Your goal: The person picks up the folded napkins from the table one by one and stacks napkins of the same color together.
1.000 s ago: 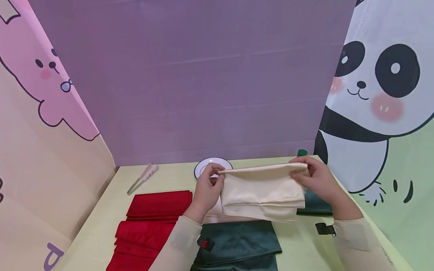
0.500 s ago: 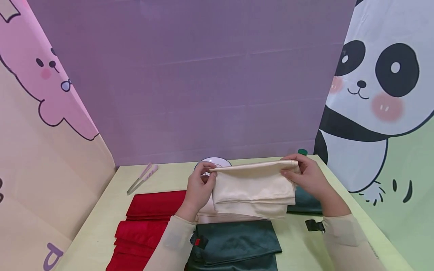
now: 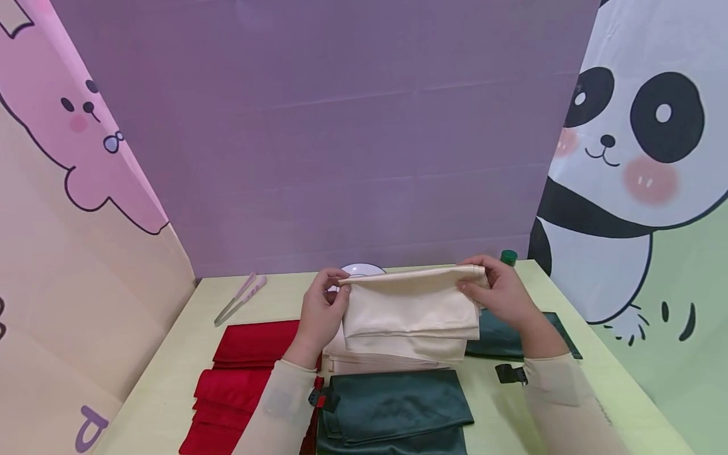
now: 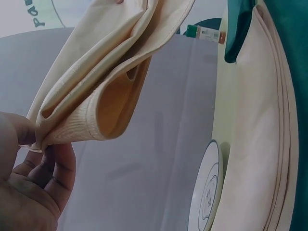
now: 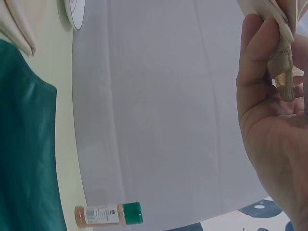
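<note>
A folded cream satin cloth point(image 3: 412, 309) hangs between my two hands. My left hand point(image 3: 320, 309) pinches its upper left corner, thumb against fingers. At the upper right corner my right hand point(image 3: 503, 294) grips the gathered layers. In the left wrist view the layers of the held cloth point(image 4: 91, 96) bulge open in loops at the near end. Below it lies a stack of folded cream cloth point(image 4: 255, 125), partly hidden by the held piece in the head view. A folded dark green cloth point(image 3: 398, 404) lies in front of that stack.
Red folded cloths point(image 3: 256, 344) lie at the left of the table, with tongs point(image 3: 240, 300) behind them. A white plate point(image 3: 364, 270) sits at the back. Another dark green cloth point(image 3: 500, 335) and a green-capped bottle point(image 5: 108, 214) are on the right.
Both hands have carried the cream cloth to the left and slightly upward, holding the same corners. More of the green cloth at the right now shows.
</note>
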Demonstrator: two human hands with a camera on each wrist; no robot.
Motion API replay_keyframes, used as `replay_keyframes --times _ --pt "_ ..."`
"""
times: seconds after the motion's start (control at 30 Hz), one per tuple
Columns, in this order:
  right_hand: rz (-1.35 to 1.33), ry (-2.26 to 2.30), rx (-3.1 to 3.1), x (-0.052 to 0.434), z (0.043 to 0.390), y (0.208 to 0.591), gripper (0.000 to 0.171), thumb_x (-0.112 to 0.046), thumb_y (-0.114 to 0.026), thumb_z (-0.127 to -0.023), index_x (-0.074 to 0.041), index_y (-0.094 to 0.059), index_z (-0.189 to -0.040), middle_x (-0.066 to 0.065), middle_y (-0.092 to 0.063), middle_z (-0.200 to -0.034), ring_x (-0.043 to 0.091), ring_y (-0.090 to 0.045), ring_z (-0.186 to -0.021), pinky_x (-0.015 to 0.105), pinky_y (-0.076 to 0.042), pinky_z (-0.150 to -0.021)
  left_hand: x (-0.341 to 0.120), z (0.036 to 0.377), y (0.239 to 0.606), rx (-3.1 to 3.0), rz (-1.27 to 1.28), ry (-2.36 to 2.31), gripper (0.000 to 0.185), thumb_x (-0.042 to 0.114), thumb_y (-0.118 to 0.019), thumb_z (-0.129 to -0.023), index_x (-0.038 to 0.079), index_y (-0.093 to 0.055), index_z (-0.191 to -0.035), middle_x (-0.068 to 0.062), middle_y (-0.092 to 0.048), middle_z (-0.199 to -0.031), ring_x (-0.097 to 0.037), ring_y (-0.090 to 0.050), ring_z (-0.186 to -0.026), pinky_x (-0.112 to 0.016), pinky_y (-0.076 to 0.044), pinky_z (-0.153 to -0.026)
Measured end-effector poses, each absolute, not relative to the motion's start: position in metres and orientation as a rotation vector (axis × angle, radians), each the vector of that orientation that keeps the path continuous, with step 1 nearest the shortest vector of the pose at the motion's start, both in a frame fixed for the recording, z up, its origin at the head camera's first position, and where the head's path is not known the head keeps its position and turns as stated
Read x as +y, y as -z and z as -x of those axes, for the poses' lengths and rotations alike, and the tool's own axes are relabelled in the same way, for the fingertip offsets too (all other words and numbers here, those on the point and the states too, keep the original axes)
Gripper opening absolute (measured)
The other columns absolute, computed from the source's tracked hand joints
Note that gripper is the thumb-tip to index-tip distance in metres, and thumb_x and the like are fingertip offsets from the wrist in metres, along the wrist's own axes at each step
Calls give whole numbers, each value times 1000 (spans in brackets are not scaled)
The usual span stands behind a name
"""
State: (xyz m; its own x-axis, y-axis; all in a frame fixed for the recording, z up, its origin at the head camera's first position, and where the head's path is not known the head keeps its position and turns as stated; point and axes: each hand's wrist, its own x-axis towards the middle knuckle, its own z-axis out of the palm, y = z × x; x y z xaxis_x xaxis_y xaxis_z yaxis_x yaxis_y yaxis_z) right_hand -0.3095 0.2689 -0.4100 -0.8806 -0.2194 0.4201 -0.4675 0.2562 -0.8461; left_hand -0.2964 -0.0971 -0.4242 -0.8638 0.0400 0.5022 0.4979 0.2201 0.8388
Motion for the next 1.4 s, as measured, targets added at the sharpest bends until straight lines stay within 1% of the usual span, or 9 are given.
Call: replay_keyframes --times 0.13,0.37,0.47,0.7,0.8,0.9,1.1,1.23,1.4 --pt "-637 -1680 -2314 263 314 410 35 -10 -75 -98 -3 -61 -130 21 -60 -121 23 -70 -94 37 -63 -71 -102 298 424 -2125 491 1675 21 4 -64 -102 14 -63 -121 -8 -67 -105 -19 -64 -69 -26 -55 -59" --pt "-565 -1657 -2407 257 320 414 39 -16 -75 -100 -5 -60 -134 22 -60 -122 24 -69 -96 35 -63 -73 -109 301 426 -2119 495 1676 20 3 -64 -102 7 -63 -122 -11 -66 -104 -16 -61 -62 -24 -51 -54" --pt "-545 -1682 -2440 255 321 416 40 -17 -74 -100 -5 -59 -135 22 -61 -125 23 -69 -97 34 -63 -74 -112 304 428 -2139 476 1661 21 3 -65 -102 7 -63 -122 -12 -65 -105 -16 -57 -59 -24 -50 -54" --pt "-612 -1789 -2430 255 324 423 40 -9 -72 -100 0 -56 -136 23 -62 -124 21 -68 -100 35 -62 -76 -116 307 432 -2194 414 1638 20 5 -65 -103 11 -63 -122 -11 -64 -107 -18 -59 -63 -26 -54 -59" --pt "-631 -1815 -2421 254 326 427 40 -6 -73 -99 -1 -57 -135 20 -63 -122 20 -68 -100 35 -62 -76 -117 308 434 -2204 390 1639 20 5 -65 -102 14 -64 -120 -11 -64 -107 -18 -61 -64 -27 -55 -60" --pt "-652 -1801 -2414 252 329 430 40 -6 -74 -98 0 -58 -134 21 -63 -122 20 -68 -100 35 -62 -77 -118 309 437 -2215 375 1646 20 5 -65 -103 13 -63 -121 -11 -65 -109 -19 -63 -67 -27 -56 -61" --pt "-644 -1723 -2431 247 333 434 38 -12 -75 -98 -2 -60 -132 21 -64 -119 20 -68 -96 32 -61 -72 -122 312 441 -2245 364 1667 20 8 -64 -104 15 -63 -123 -10 -66 -111 -21 -63 -69 -28 -55 -62" --pt "-634 -1704 -2445 244 336 440 34 -15 -75 -99 -3 -61 -128 21 -65 -116 23 -66 -91 33 -59 -67 -125 315 445 -2262 356 1681 21 8 -63 -104 14 -62 -124 -10 -65 -109 -21 -62 -68 -28 -53 -60" --pt "-584 -1689 -2471 241 342 449 33 -21 -76 -99 -7 -63 -126 19 -64 -117 29 -66 -94 36 -60 -70 -126 319 452 -2290 326 1674 22 9 -63 -105 11 -61 -127 -10 -65 -111 -21 -63 -69 -30 -55 -63"
